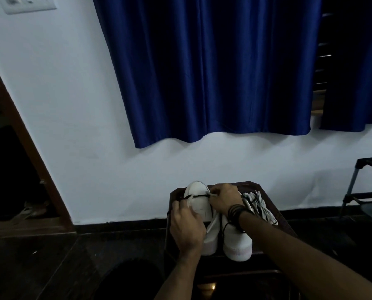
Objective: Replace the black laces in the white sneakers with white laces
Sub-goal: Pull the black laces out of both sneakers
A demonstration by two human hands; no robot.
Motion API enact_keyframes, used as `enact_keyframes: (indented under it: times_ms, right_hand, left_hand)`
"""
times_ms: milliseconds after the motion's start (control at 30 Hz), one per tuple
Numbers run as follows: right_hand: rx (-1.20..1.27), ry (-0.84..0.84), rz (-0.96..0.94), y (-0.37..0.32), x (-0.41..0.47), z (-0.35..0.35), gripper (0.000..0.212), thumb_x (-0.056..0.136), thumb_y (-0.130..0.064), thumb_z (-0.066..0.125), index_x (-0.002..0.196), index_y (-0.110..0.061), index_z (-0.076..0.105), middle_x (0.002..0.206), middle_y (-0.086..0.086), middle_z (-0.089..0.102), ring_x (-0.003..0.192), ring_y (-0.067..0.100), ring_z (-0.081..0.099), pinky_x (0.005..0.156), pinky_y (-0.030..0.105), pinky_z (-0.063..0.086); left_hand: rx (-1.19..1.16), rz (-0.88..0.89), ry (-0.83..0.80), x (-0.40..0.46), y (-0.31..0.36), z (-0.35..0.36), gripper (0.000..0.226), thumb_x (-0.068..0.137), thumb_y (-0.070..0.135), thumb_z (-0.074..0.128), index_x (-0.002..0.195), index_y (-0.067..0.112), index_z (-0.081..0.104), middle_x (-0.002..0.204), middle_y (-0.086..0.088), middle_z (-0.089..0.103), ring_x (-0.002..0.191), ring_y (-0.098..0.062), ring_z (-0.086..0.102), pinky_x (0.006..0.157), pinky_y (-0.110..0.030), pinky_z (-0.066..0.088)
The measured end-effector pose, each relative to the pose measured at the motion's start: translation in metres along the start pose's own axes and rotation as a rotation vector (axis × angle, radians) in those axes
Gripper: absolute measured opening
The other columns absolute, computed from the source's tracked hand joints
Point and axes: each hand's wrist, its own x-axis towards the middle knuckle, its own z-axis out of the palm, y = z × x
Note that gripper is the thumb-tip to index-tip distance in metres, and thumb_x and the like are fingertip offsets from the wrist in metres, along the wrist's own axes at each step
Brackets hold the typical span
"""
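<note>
A single wide-angle view comes from the person's head, facing forward and tilted down toward a pale wall (77, 118); a dark blue satin curtain (213, 68) fills the upper middle; the small dark wooden table (265, 198) sits low in the frame, near the camera, and both forearms enter from the bottom edge; straight lines bow toward the edges; no second view shares the scene.

I am in a room at home: blue curtain (213, 68) over a window, painted wall (57, 105), wall switchboard (27, 3), small dark table (265, 204).
</note>
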Motion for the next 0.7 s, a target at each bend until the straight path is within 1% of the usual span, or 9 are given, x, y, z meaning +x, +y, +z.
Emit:
enact_keyframes:
  times_ms: [67,167,333,367,433,500,533,600,700]
  right_hand:
    - [-0.066,-0.016,-0.026,-0.001,-0.001,0.002,0.02,0.079,-0.018,0.059,0.092,-0.018,0.075,0.09,0.008,0.072,0.088,0.028,0.066,0.064,0.021,0.041]
    - [-0.103,-0.004,-0.037,-0.002,-0.003,0.002,0.022,0.08,-0.018,0.058,0.093,-0.018,0.075,0.092,0.011,0.072,0.09,0.03,0.066,0.065,0.022,0.041]
    - [-0.066,0.126,0.004,-0.004,-0.006,-0.001,0.013,0.078,-0.024,0.065,0.084,-0.02,0.075,0.091,0.01,0.072,0.089,0.03,0.067,0.069,0.023,0.047]
    - [-0.133,0.141,-0.021,-0.005,-0.007,-0.001,0.015,0.079,-0.023,0.063,0.087,-0.019,0.074,0.094,0.01,0.071,0.092,0.031,0.066,0.071,0.026,0.048]
    - [-0.381,0.114,-0.166,-0.009,-0.004,-0.004,0.025,0.082,-0.02,0.058,0.104,-0.02,0.07,0.109,0.008,0.066,0.105,0.03,0.06,0.082,0.031,0.048]
    - [-0.579,-0.005,-0.342,-0.018,0.005,-0.006,0.038,0.085,-0.017,0.056,0.121,-0.024,0.064,0.124,0.006,0.055,0.12,0.027,0.048,0.097,0.036,0.042]
    - [-0.636,-0.078,-0.377,-0.023,0.01,-0.005,0.041,0.086,-0.016,0.055,0.126,-0.024,0.062,0.128,0.006,0.052,0.124,0.026,0.044,0.101,0.037,0.04]
    - [-0.737,-0.164,-0.354,-0.031,0.02,-0.003,0.04,0.088,-0.019,0.056,0.128,-0.02,0.06,0.132,0.006,0.054,0.126,0.025,0.046,0.104,0.038,0.039]
    - [-0.876,-0.12,-0.33,-0.035,0.026,0.002,0.036,0.091,-0.019,0.053,0.127,-0.013,0.056,0.129,0.009,0.057,0.123,0.026,0.05,0.103,0.04,0.037]
  left_hand:
    - [-0.013,0.026,0.019,-0.002,-0.003,0.001,0.014,0.087,0.011,0.058,0.098,0.01,0.066,0.101,-0.007,0.057,0.089,-0.035,0.061,0.066,-0.043,0.053]
    - [-0.029,0.054,0.046,-0.004,-0.005,0.001,0.012,0.087,0.01,0.059,0.097,0.01,0.065,0.098,-0.007,0.056,0.087,-0.035,0.061,0.065,-0.042,0.052]
    - [-0.029,0.068,0.082,-0.005,-0.005,0.003,0.006,0.087,0.011,0.061,0.092,0.009,0.064,0.095,-0.008,0.057,0.083,-0.036,0.061,0.063,-0.041,0.051]
    - [-0.019,0.076,0.076,-0.005,-0.006,0.004,0.007,0.087,0.011,0.061,0.093,0.009,0.065,0.096,-0.008,0.057,0.084,-0.035,0.061,0.063,-0.041,0.052]
    - [-0.001,0.101,0.061,-0.004,-0.007,0.006,0.014,0.088,0.014,0.056,0.097,0.008,0.066,0.099,-0.009,0.06,0.087,-0.035,0.063,0.066,-0.041,0.054]
    - [-0.004,0.107,0.046,-0.003,-0.007,0.007,0.029,0.09,0.021,0.044,0.102,0.008,0.068,0.106,-0.011,0.063,0.093,-0.036,0.064,0.07,-0.042,0.055]
    - [-0.008,0.103,0.046,-0.002,-0.007,0.009,0.034,0.089,0.022,0.041,0.105,0.008,0.068,0.11,-0.012,0.063,0.097,-0.036,0.064,0.072,-0.042,0.056]
    - [0.003,0.103,0.047,-0.002,-0.008,0.011,0.036,0.085,0.018,0.04,0.105,0.007,0.068,0.111,-0.013,0.063,0.099,-0.037,0.063,0.074,-0.044,0.056]
    - [0.016,0.123,0.042,-0.002,-0.01,0.012,0.032,0.083,0.015,0.041,0.099,0.006,0.067,0.103,-0.012,0.062,0.093,-0.038,0.062,0.07,-0.044,0.055]
